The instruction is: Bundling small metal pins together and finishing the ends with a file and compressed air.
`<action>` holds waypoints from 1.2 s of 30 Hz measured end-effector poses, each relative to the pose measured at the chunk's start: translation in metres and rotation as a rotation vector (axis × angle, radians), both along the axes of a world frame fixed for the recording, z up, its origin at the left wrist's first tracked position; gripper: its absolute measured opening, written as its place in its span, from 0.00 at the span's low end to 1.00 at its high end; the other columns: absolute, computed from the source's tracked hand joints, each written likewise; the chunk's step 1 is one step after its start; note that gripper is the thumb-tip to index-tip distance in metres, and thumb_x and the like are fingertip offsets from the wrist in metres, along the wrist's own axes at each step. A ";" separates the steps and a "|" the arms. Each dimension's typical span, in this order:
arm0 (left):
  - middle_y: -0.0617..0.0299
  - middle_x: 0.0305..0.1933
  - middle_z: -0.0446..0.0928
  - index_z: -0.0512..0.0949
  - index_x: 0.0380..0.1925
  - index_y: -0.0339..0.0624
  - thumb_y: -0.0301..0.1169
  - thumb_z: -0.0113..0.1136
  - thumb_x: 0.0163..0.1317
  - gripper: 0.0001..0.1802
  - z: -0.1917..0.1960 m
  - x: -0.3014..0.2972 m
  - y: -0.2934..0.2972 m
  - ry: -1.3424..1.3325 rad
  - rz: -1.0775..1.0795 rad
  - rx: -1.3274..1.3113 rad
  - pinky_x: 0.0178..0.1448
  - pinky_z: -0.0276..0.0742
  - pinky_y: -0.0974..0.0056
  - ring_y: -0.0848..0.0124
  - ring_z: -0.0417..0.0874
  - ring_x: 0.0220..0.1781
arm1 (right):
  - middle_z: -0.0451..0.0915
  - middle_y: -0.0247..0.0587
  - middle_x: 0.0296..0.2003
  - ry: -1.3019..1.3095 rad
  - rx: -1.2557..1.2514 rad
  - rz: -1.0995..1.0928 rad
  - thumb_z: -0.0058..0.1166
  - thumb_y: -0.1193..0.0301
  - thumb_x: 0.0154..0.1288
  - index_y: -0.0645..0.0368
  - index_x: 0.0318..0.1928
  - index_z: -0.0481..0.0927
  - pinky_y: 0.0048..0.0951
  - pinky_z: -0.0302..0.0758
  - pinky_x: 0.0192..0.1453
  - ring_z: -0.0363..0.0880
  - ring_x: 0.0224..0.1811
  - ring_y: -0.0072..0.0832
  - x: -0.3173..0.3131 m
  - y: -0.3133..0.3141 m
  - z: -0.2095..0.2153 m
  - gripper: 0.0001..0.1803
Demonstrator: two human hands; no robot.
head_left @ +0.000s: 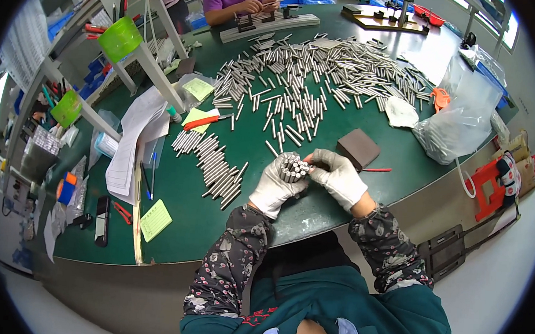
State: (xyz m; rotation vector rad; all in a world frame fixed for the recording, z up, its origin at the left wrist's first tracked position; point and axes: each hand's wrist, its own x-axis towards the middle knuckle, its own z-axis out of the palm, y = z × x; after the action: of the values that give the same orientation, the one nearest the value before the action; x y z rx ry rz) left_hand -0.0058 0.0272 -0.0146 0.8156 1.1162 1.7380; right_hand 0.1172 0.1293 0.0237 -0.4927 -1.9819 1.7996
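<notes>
A dark green table with a smooth, slightly glossy top (184,229) spreads across the frame, its near edge curved. Over its upper middle lies a loose heap of short, straight metal rods (347,68), silvery and cylindrical, pointing every way. At the upper right slumps a crinkled, translucent plastic bag (460,117); left of centre, limp white paper sheets (130,152) curl over one another. Left of the hands, a staggered row of rods (215,167) lies side by side.

The person's 2 hands, in matte white fabric gloves, are together near the centre. The left hand (272,185) is cupped around a rounded bundle of rods (293,168), their round ends showing. The right hand (340,179) has its fingertips at the bundle's right side; whether they pinch a rod cannot be told.

Just right of and above them sits a flat, squarish brown block (358,149). Smaller are an orange-handled tool (203,122), left of centre, and a thin red stick (376,170) beside the block.
</notes>
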 end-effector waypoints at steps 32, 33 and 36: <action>0.64 0.37 0.75 0.71 0.40 0.40 0.23 0.59 0.49 0.16 0.014 -0.004 -0.012 -0.326 0.038 0.044 0.39 0.76 0.69 0.72 0.77 0.38 | 0.63 0.50 0.53 0.224 1.204 -0.028 0.58 0.74 0.33 0.59 0.57 0.59 0.36 0.65 0.52 0.65 0.54 0.41 -0.030 -0.021 0.004 0.43; 0.63 0.38 0.75 0.71 0.41 0.40 0.21 0.59 0.49 0.17 0.011 -0.006 -0.013 -0.296 -0.026 0.043 0.42 0.75 0.68 0.71 0.77 0.40 | 0.64 0.50 0.53 0.209 1.177 0.001 0.58 0.75 0.33 0.61 0.55 0.62 0.35 0.66 0.52 0.65 0.54 0.41 -0.031 -0.020 0.004 0.41; 0.63 0.39 0.75 0.71 0.42 0.39 0.19 0.57 0.47 0.19 0.005 -0.008 -0.011 -0.328 -0.036 0.038 0.43 0.75 0.68 0.71 0.77 0.41 | 0.64 0.51 0.52 0.250 1.124 0.055 0.58 0.75 0.33 0.62 0.54 0.63 0.36 0.66 0.52 0.66 0.53 0.42 -0.031 -0.019 0.007 0.39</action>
State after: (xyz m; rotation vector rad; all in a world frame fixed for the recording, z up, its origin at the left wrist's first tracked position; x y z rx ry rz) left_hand -0.0136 0.0161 -0.0091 0.5431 0.8458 1.7897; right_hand 0.0863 0.1101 0.0305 0.1488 -2.4014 0.4956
